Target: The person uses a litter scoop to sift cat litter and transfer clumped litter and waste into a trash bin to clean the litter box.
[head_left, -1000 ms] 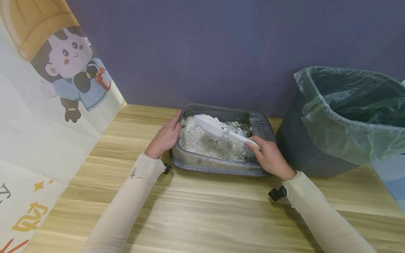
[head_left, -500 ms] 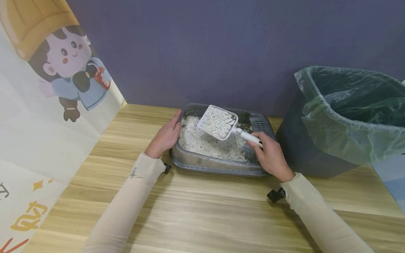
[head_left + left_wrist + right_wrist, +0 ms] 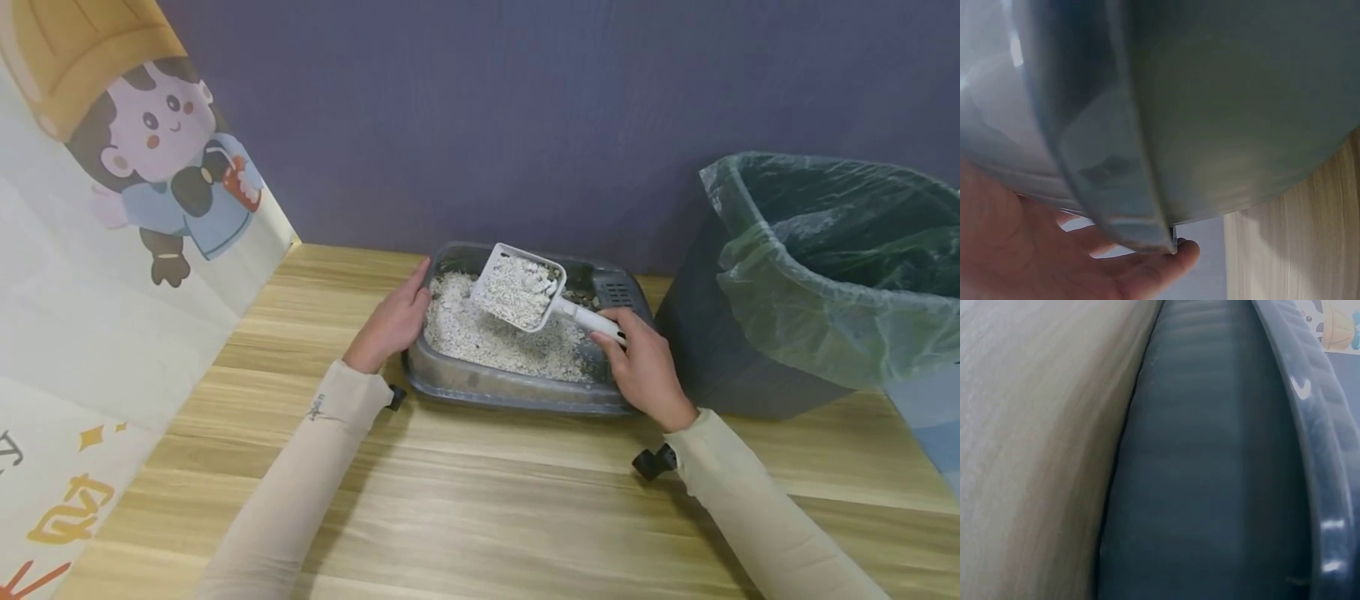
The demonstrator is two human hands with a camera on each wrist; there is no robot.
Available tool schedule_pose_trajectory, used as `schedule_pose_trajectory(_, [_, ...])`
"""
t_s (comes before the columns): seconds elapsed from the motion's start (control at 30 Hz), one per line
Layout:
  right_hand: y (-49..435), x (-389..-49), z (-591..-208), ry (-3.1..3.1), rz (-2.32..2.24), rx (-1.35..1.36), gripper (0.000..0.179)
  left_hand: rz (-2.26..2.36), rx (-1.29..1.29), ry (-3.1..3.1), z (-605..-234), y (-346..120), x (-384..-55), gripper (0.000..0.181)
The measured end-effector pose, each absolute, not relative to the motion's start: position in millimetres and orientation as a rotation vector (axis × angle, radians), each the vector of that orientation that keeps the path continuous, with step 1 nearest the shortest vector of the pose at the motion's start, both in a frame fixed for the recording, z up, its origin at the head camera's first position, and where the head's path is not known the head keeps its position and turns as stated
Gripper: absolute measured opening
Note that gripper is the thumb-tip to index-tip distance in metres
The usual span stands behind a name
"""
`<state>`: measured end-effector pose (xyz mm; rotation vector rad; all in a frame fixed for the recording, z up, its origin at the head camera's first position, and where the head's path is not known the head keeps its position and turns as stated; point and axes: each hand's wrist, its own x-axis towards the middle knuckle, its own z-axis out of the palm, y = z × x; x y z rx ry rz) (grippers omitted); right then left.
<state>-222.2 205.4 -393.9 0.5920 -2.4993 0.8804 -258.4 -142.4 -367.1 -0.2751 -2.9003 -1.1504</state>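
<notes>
In the head view, a grey litter box (image 3: 480, 381) holds pale granular cat litter (image 3: 510, 352). My right hand (image 3: 647, 367) grips the handle of a white litter scoop (image 3: 588, 322). The scoop's square head is above the box, heaped with litter and some larger lumps. My left hand (image 3: 390, 325) lies along the left end of the box, its fingers fairly straight against the rim. Some of its fingers (image 3: 1160, 269) show past the box's edge in the left wrist view. Only the box's outer wall (image 3: 1191, 462) and the table appear in the right wrist view, without the hand.
A dark grey trash bin (image 3: 720, 350) lined with a translucent green bag (image 3: 817, 325) stands right of the litter box. Everything is on a wood-grain table (image 3: 480, 500). Behind rises a purple-blue wall (image 3: 480, 125); a panel with a cartoon figure (image 3: 172, 158) is at the left.
The scoop has turned from edge-on to face up, showing the heaped litter, then shifted very slightly. The left hand has stayed at the box's left end.
</notes>
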Motion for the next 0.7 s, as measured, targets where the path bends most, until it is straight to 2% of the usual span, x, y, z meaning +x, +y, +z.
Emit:
schedule_pose_trajectory(0.4, [207.8, -219.0, -390.6, -2.664, 0.936, 0.589, 0.041, -1.173, -0.253, -2.901, -364.8, -142.6, -255.7, 0.052])
schedule_pose_trajectory(0.7, [205.5, -218.6, -391.5, -2.545, 0.922, 0.589, 0.029, -1.158, -0.259, -2.900, -365.4, -143.5, -255.2, 0.052])
